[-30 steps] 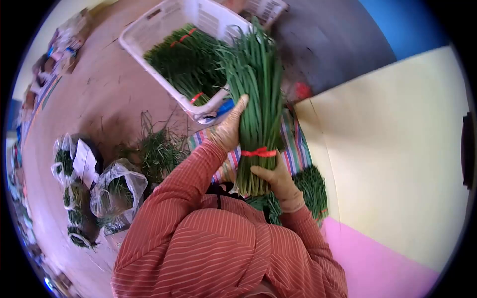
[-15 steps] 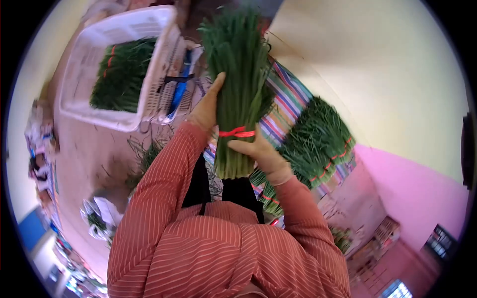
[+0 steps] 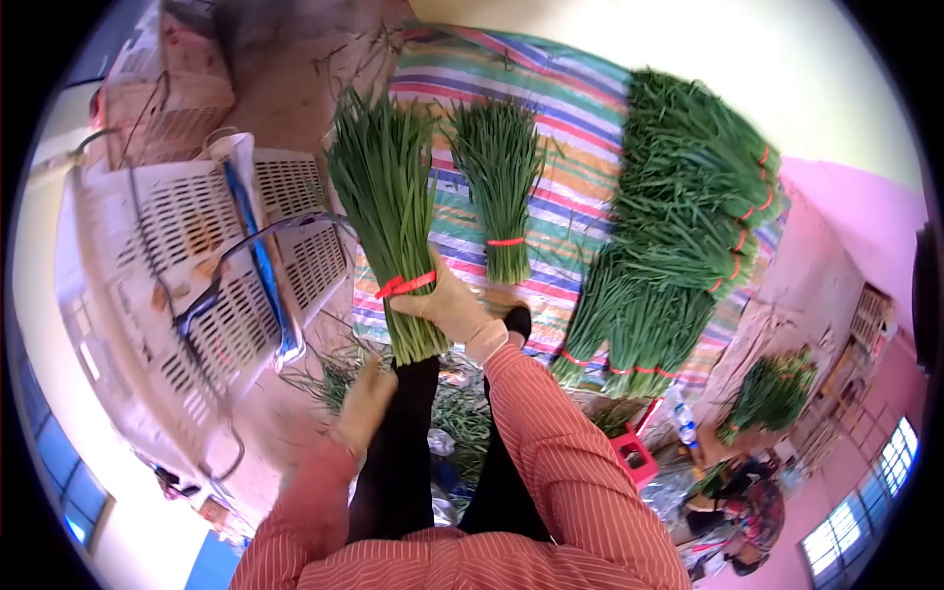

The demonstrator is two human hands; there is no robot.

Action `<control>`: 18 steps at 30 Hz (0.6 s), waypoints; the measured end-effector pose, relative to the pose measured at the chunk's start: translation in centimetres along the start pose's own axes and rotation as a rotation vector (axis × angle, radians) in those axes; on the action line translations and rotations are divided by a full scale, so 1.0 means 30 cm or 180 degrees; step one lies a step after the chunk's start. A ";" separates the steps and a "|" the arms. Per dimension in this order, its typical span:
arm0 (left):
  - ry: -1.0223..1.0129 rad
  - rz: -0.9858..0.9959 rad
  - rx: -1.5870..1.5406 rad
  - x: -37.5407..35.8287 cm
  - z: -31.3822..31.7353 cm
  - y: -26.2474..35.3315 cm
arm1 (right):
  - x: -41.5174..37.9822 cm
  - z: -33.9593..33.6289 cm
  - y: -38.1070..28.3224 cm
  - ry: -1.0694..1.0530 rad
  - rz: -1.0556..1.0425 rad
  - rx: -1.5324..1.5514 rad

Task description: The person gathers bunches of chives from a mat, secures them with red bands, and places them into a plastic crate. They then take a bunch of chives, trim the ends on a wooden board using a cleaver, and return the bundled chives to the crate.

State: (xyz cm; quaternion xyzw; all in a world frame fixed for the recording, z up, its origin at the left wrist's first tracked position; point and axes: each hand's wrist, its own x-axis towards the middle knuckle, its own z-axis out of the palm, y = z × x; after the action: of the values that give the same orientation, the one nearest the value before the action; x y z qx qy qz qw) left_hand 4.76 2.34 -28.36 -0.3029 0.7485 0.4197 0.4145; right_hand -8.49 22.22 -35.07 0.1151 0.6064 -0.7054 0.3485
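Note:
My right hand (image 3: 447, 303), in a pale glove, grips a thick bundle of garlic chives (image 3: 383, 197) at its red band, near the cut stem ends. The leaves point up and away from me. Below and left of the stem ends is my left hand (image 3: 366, 401), gloved too, apart from the bundle, its fingers stretched upward and holding nothing. Just right of the held bundle, a second banded bundle (image 3: 503, 187) lies alone on a striped sheet (image 3: 580, 138). More banded bundles (image 3: 678, 187) are piled on the sheet's right side.
White plastic crates (image 3: 197, 236) with a dark cord and hook stand on the left. Loose leaves (image 3: 462, 423) litter the floor between my legs. At the lower right are a red container (image 3: 634, 459), a water bottle (image 3: 683, 423), more greens (image 3: 772, 388) and another person (image 3: 752, 511).
The held bundle has moved left and down in the picture. My left hand has let go of its leaves and dropped below the stems; my right hand still grips it. The view has turned.

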 end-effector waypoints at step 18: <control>-0.0406 0.0901 0.1432 0.121 0.054 0.050 | 0.397 -0.257 0.760 0.1440 0.0242 -0.1220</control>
State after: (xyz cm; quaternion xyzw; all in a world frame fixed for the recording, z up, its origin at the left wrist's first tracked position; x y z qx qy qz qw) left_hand 2.42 4.09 -31.47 -0.0685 0.8302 0.3148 0.4549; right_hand -4.80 24.76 -61.56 0.2242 0.7860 -0.5210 0.2461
